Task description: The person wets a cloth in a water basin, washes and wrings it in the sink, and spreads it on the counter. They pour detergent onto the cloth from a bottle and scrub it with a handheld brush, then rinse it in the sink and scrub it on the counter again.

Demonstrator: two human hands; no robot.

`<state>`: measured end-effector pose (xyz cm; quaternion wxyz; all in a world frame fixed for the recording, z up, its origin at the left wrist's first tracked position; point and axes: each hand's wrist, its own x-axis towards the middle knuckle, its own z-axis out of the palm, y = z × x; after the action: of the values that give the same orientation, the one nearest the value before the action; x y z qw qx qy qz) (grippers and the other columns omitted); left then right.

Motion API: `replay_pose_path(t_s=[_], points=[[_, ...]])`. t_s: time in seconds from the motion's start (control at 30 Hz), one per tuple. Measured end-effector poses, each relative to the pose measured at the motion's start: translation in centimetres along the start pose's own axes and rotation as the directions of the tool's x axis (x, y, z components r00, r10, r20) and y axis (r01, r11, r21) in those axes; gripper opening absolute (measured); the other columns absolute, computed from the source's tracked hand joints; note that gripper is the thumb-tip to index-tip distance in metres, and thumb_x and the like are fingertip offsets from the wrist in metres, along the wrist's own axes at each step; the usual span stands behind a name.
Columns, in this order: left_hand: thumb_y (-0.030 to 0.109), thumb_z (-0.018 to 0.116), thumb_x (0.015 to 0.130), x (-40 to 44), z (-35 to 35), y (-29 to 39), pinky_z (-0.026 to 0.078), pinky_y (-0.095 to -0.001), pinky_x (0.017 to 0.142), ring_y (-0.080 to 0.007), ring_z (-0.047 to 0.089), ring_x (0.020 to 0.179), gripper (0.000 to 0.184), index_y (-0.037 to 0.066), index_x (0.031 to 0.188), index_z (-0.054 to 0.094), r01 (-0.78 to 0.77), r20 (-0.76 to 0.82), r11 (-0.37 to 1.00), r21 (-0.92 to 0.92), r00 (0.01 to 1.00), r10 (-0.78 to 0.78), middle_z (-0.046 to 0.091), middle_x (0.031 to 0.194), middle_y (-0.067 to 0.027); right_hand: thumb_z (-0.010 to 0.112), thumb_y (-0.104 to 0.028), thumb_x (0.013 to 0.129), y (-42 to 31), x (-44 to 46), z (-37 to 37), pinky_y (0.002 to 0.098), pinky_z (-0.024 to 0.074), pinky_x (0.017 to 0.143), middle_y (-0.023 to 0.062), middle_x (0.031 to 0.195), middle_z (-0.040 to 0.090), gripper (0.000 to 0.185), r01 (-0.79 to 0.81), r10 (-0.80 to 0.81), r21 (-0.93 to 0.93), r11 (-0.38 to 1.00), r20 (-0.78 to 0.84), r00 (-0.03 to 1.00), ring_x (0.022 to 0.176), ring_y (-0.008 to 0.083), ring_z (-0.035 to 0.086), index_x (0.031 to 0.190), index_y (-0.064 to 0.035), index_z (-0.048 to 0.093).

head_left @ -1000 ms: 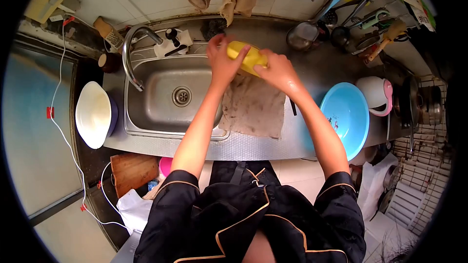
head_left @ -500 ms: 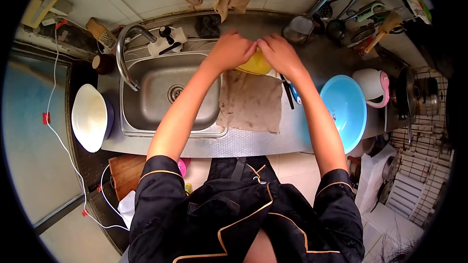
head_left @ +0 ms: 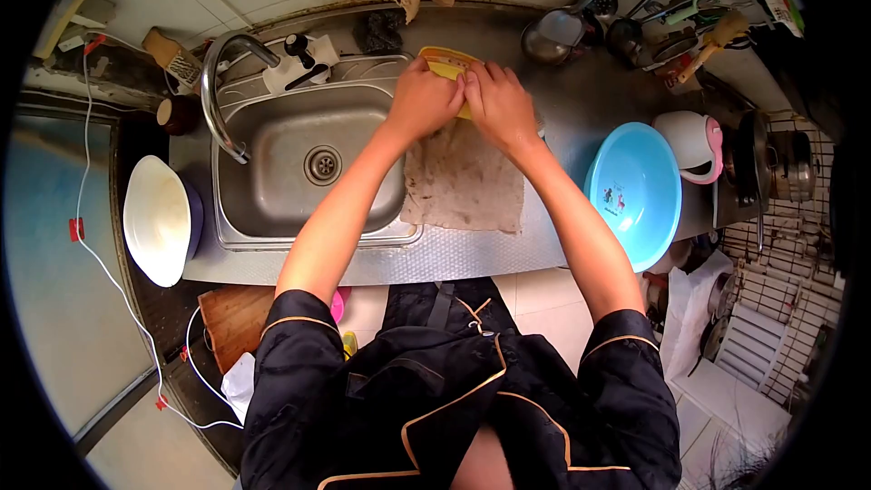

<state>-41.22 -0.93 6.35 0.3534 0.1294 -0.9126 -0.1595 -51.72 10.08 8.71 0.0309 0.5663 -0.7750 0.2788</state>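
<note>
Both my hands meet at the back of the counter over a yellow item (head_left: 445,56) with an orange, patterned edge; it looks like a plastic packet, though my hands cover most of it. My left hand (head_left: 423,102) is closed on its left side. Beside it, my right hand (head_left: 499,107) grips the right side, with the thumbs and fingertips almost touching. Just in front of them, a stained grey-brown cloth (head_left: 464,183) lies flat on the counter, its left edge over the sink rim.
The steel sink (head_left: 263,191) with a curved faucet (head_left: 210,95) lies left. A blue basin (head_left: 649,236) and a white-and-pink kettle (head_left: 682,141) stand right. A white basin (head_left: 154,227) sits at the left end. Ladles (head_left: 551,36) hang at the back right.
My hands have turned and drawn slightly nearer, and the yellow item now shows above them rather than below. The dark and blue-handled tools by the cloth are now hidden behind my right arm.
</note>
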Motion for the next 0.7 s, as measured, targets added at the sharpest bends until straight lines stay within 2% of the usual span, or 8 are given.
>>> replay_pose_path(t_s=[0.03,0.07,0.17,0.23,0.37,0.43,0.57,0.7], points=[[0.026,0.050,0.091,-0.2,0.1,-0.1,0.047,-0.0442,0.073,-0.0369,0.058,0.060,0.042,0.003,0.058,0.063,0.004,-0.027,1.000,-0.020,1.000,-0.005,0.062,0.063,-0.0171,0.044,-0.027,0.096,0.0,-0.2,0.3,0.0510,0.0491,0.076,0.0223,0.089,0.065,0.032,0.026,-0.026,-0.001,1.000,-0.086,0.996,0.081,0.0433,0.059,0.094,-0.0026,0.066],[0.026,0.050,0.091,-0.2,0.3,-0.3,0.047,-0.0442,0.073,-0.0369,0.058,0.060,0.042,0.003,0.058,0.063,0.007,-0.028,1.000,-0.020,1.000,-0.007,0.062,0.063,-0.0171,0.044,-0.027,0.096,0.4,0.1,0.3,0.0510,0.0491,0.076,0.0223,0.089,0.065,0.032,0.027,-0.027,-0.001,1.000,-0.084,0.996,0.081,0.0433,0.059,0.094,-0.0026,0.066],[0.028,0.051,0.091,0.1,-1.3,0.6,0.048,-0.0468,0.070,-0.0378,0.059,0.062,0.042,0.003,0.060,0.064,0.137,0.051,0.990,0.019,0.989,-0.138,0.062,0.063,-0.0186,0.041,-0.031,0.097,0.5,0.9,-0.9,0.0513,0.0483,0.078,0.0242,0.093,0.065,0.039,-0.032,0.027,0.084,0.996,0.065,0.998,0.088,0.0441,0.059,0.096,-0.0019,0.066],[0.030,0.053,0.089,0.8,-1.6,0.8,0.049,-0.0484,0.065,-0.0399,0.059,0.062,0.042,0.004,0.059,0.066,0.244,0.147,0.970,0.017,0.959,-0.244,0.062,0.062,-0.0191,0.035,-0.038,0.100,0.0,1.9,-2.1,0.0520,0.0457,0.083,0.0262,0.096,0.065,0.049,-0.249,0.176,0.253,0.935,0.278,0.944,0.094,0.0456,0.058,0.096,0.0000,0.065],[0.030,0.052,0.087,1.5,-1.2,0.8,0.049,-0.0470,0.071,-0.0397,0.061,0.062,0.043,0.001,0.059,0.065,0.306,0.158,0.951,0.052,0.937,-0.311,0.062,0.062,-0.0196,0.030,-0.045,0.102,-0.3,2.4,-1.7,0.0523,0.0425,0.087,0.0274,0.097,0.065,0.058,-0.276,0.206,0.301,0.913,0.246,0.947,0.096,0.0464,0.057,0.095,0.0015,0.064],[0.032,0.053,0.085,1.8,-1.2,0.6,0.048,-0.0486,0.068,-0.0409,0.061,0.064,0.043,0.000,0.059,0.064,0.312,0.214,0.950,-0.006,0.928,-0.304,0.062,0.063,-0.0208,0.029,-0.046,0.102,0.0,2.6,-1.1,0.0505,0.0406,0.091,0.0273,0.097,0.064,0.060,-0.350,0.294,0.273,0.896,0.226,0.929,0.099,0.0458,0.056,0.096,0.0011,0.065],[0.033,0.054,0.087,2.0,-1.1,0.4,0.046,-0.0504,0.059,-0.0425,0.058,0.058,0.045,-0.001,0.059,0.061,0.320,0.236,0.943,-0.096,0.927,-0.291,0.056,0.058,-0.0222,0.028,-0.048,0.102,0.4,2.3,-1.1,0.0483,0.0402,0.094,0.0270,0.100,0.064,0.060,-0.380,0.322,0.238,0.894,0.248,0.914,0.101,0.0455,0.055,0.100,-0.0004,0.066],[0.033,0.055,0.087,2.2,-1.5,0.4,0.045,-0.0507,0.056,-0.0426,0.057,0.057,0.045,-0.002,0.058,0.060,0.276,0.232,0.956,-0.101,0.941,-0.247,0.054,0.058,-0.0227,0.025,-0.049,0.103,1.1,1.8,-0.1,0.0477,0.0370,0.099,0.0250,0.112,0.062,0.060,-0.377,0.328,0.238,0.895,0.219,0.919,0.108,0.0431,0.054,0.115,-0.0026,0.062]])
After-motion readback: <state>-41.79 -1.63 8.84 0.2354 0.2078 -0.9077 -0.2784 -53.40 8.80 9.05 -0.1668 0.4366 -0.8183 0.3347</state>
